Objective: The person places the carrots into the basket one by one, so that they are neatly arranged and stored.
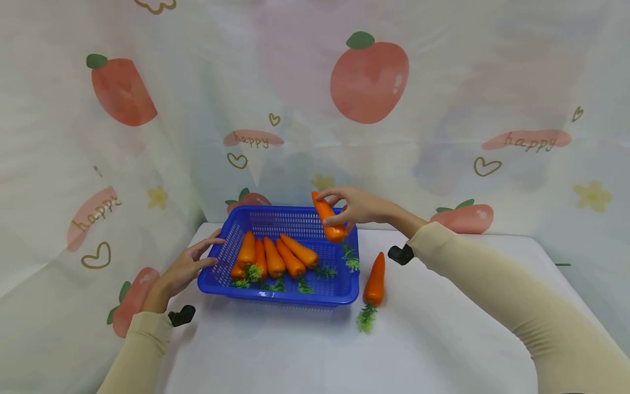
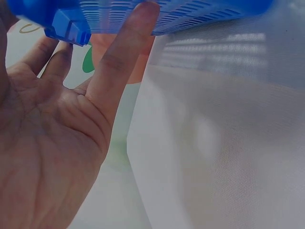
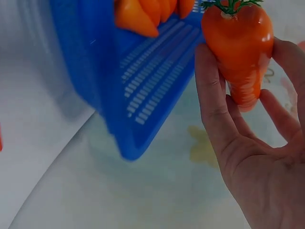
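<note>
You're holding a carrot (image 1: 328, 218) in your right hand (image 1: 355, 206) over the basket (image 1: 275, 293), left hand (image 1: 189, 265) flat-fingered against it; lower it beside the others.

White table (image 1: 443, 339), fruit-print curtain (image 1: 369, 82) behind & left.

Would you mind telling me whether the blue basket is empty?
Not empty: several carrots lie inside the blue basket, green tops toward its near rim.

Seven carrots are counted – five in the one blue basket (image 1: 339, 284), one held above its far-right corner, one on the table (image 1: 443, 339).
</note>
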The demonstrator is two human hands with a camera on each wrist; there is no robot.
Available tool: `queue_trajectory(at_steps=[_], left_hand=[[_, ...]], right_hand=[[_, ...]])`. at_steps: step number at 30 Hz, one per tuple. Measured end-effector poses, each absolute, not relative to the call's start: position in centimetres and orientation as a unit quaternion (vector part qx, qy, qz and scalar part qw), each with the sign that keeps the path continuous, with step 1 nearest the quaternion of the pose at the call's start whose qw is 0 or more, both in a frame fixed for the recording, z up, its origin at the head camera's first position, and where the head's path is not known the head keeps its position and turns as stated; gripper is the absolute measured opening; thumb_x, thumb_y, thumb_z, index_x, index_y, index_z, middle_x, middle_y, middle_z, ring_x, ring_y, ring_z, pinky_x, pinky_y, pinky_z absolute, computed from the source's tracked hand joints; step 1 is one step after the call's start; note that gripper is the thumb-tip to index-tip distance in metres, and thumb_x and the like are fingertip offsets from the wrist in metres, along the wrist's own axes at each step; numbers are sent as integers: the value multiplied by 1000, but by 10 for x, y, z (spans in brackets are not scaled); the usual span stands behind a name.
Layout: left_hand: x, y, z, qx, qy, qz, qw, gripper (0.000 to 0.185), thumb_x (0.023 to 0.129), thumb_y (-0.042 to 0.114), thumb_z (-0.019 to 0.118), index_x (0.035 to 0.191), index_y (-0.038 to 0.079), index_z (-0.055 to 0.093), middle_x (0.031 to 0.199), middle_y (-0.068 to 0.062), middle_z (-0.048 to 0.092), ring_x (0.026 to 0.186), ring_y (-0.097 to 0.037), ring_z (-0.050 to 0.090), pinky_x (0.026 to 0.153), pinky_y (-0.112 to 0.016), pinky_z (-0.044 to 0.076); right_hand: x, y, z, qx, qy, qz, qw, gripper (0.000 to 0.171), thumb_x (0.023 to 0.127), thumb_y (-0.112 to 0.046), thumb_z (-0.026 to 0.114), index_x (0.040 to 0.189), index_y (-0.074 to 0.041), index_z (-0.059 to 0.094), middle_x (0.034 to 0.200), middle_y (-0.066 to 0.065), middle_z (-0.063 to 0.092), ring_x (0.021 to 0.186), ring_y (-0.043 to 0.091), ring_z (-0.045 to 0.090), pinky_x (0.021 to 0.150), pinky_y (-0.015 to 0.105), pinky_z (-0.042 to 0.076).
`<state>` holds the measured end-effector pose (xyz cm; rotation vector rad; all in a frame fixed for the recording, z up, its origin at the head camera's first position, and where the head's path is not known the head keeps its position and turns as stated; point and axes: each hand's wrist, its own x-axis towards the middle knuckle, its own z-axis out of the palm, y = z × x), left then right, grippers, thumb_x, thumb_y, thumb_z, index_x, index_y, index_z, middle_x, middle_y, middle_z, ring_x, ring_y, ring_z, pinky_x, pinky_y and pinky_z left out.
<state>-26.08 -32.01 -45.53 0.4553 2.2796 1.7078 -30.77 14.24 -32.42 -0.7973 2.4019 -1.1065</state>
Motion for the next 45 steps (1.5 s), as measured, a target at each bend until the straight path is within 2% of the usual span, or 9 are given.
queue_trajectory(at_steps=[5,11,16,25,35,42,45], left_hand=[[-262,-321,-456,154,784,587,131,50,105,13,58,153,6,43,174,0,6,154,-47,15,104,-66,45],[-263,-321,-457,152,784,587,130,50,105,13,57,152,6,43,174,0,7,154,-47,12,102,-62,48],[-265,-321,-456,149,785,587,130,51,104,13,58,153,7,44,173,2,8,155,-45,10,103,-63,47],[-265,-320,-454,140,786,588,130,52,103,13,59,153,6,43,173,1,8,156,-44,8,106,-66,43],[-264,-319,-454,139,793,580,128,52,104,13,58,153,8,44,173,2,9,156,-44,7,105,-65,44],[-264,-319,-454,144,789,583,128,51,104,12,58,153,7,44,173,2,9,156,-44,8,105,-65,44],[-265,-320,-455,143,790,582,128,51,104,12,58,153,8,44,173,2,9,156,-45,8,104,-64,46]], right_hand=[[-320,108,-332,-291,844,-400,210,66,93,-26,78,152,-19,49,149,21,46,99,29,72,75,50,63],[-327,72,-343,-295,839,-396,229,63,94,-25,77,151,-21,50,151,22,46,113,31,66,74,43,63],[-333,49,-355,-302,823,-413,245,63,94,-24,77,151,-21,51,147,23,49,104,29,70,78,51,62],[-343,12,-375,-293,806,-430,282,62,94,-21,77,150,-17,51,144,24,51,104,29,69,82,55,61],[-354,-13,-403,-261,795,-455,306,66,93,-18,77,152,-9,49,146,26,50,108,29,69,79,51,62],[-353,-23,-416,-228,792,-468,320,60,94,-18,77,148,-7,53,130,18,59,92,31,73,77,48,63],[-353,-26,-421,-212,794,-470,322,59,93,-20,78,146,-8,56,129,16,59,88,29,73,77,48,63]])
